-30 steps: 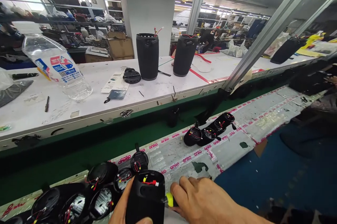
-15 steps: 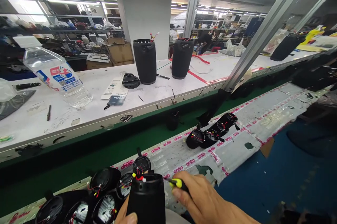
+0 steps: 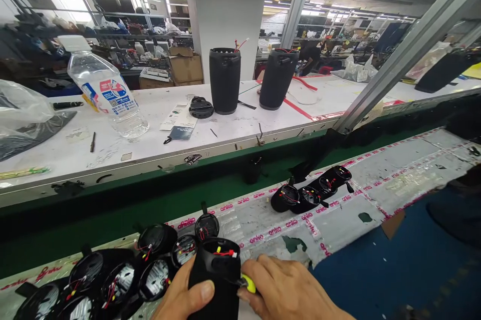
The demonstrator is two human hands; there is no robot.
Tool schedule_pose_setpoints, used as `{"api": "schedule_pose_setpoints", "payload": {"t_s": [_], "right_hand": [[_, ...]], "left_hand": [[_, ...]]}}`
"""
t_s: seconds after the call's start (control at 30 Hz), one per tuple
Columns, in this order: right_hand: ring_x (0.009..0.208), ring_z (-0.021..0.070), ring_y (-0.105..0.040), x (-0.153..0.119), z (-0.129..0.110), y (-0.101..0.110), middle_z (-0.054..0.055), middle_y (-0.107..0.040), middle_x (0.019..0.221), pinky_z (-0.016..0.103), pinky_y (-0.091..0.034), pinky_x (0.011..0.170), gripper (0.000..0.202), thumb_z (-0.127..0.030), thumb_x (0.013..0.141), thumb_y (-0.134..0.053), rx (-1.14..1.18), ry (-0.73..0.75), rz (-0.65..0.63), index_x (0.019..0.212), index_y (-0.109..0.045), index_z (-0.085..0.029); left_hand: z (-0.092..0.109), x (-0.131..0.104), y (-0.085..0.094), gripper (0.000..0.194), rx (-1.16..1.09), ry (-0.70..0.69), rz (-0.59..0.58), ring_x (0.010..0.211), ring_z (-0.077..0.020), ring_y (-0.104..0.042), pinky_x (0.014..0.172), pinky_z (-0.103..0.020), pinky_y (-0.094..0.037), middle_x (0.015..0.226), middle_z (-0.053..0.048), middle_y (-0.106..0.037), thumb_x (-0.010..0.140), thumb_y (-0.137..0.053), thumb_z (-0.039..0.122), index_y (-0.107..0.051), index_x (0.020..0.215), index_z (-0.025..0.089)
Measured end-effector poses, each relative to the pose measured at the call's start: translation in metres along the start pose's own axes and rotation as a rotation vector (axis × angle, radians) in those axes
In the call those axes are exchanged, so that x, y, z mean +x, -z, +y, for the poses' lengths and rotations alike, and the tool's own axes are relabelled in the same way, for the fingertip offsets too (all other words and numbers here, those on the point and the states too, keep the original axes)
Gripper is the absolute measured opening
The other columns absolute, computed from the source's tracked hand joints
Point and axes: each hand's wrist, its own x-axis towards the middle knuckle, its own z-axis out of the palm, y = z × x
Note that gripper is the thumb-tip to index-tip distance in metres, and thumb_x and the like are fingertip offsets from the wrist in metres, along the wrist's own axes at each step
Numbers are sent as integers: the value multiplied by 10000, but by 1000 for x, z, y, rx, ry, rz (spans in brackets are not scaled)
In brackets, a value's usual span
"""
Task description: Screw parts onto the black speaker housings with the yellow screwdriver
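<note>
A black cylindrical speaker body [image 3: 215, 290] is gripped from the left by my left hand [image 3: 188, 292], thumb across its front. Red wires and a yellow connector show inside its open top. My right hand [image 3: 280, 285] is closed on a yellow-and-black tool [image 3: 248, 283] whose tip meets the body's right side; what kind of tool is partly hidden by my fingers. Left of the held body, several similar open black bodies [image 3: 120, 280] with red wires lie on the lower shelf. A further group of such bodies [image 3: 310, 196] lies farther right on that shelf.
On the white upper bench [image 3: 150, 154] stand a water bottle [image 3: 108, 92] and two black cylinders [image 3: 225, 82] [image 3: 278, 79], beside a black cap [image 3: 201, 107] and paper tags [image 3: 182, 128]. A slanted metal post [image 3: 398, 49] rises at the right. Plastic bags [image 3: 22, 109] lie far left.
The view has shifted left. My left hand shows more around the body, which has turned. The tool in my right hand has moved from beside the rim down against the body's side.
</note>
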Motion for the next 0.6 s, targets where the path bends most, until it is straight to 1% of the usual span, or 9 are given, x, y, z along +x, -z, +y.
{"api": "schedule_pose_setpoints", "payload": {"t_s": [0.07, 0.13, 0.27, 0.37, 0.47, 0.6], "right_hand": [[565, 169, -621, 2, -2, 2, -52, -597, 717, 325, -361, 464, 185, -426, 1007, -524, -48, 9, -23, 962, -458, -259], [570, 177, -620, 4, -3, 5, -46, -598, 719, 332, -362, 463, 202, -427, 987, -562, -84, 14, -31, 949, -460, -257], [559, 175, -610, 7, -3, 8, -44, -591, 707, 334, -360, 465, 210, -413, 971, -585, -97, 33, -7, 936, -458, -250], [553, 167, -607, 8, -3, 8, -46, -589, 706, 330, -354, 464, 208, -406, 969, -587, -102, 38, -3, 940, -457, -247], [536, 163, -602, 7, -3, 8, -45, -587, 693, 332, -343, 448, 231, -413, 956, -610, -129, 49, -10, 932, -455, -243], [491, 163, -581, 5, -4, 10, -46, -577, 669, 340, -293, 410, 266, -455, 955, -607, -198, 69, -44, 916, -452, -242]], "left_hand": [[7, -4, 0, 664, 60, 18, 27, 1265, -400, -571, 1074, -506, -448, 1245, -110, -708, 738, -760, 503, -617, 1323, 224], [12, -6, 2, 660, 105, 33, 51, 1267, -393, -567, 1060, -494, -459, 1283, -108, -689, 746, -761, 497, -608, 1331, 234], [12, -6, 5, 720, 140, 13, -12, 1251, -399, -575, 1037, -494, -474, 1328, -122, -661, 738, -758, 542, -582, 1360, 226], [10, -5, 6, 742, 130, 36, -16, 1268, -394, -568, 1051, -493, -472, 1366, -115, -641, 746, -748, 550, -551, 1387, 232], [9, -6, 6, 771, 174, 26, 35, 1283, -386, -566, 1089, -487, -453, 1383, -106, -637, 725, -759, 570, -550, 1386, 233], [9, -8, 1, 798, 290, -11, 142, 1309, -388, -553, 1107, -471, -450, 1380, -86, -651, 683, -781, 599, -564, 1362, 240]]}}
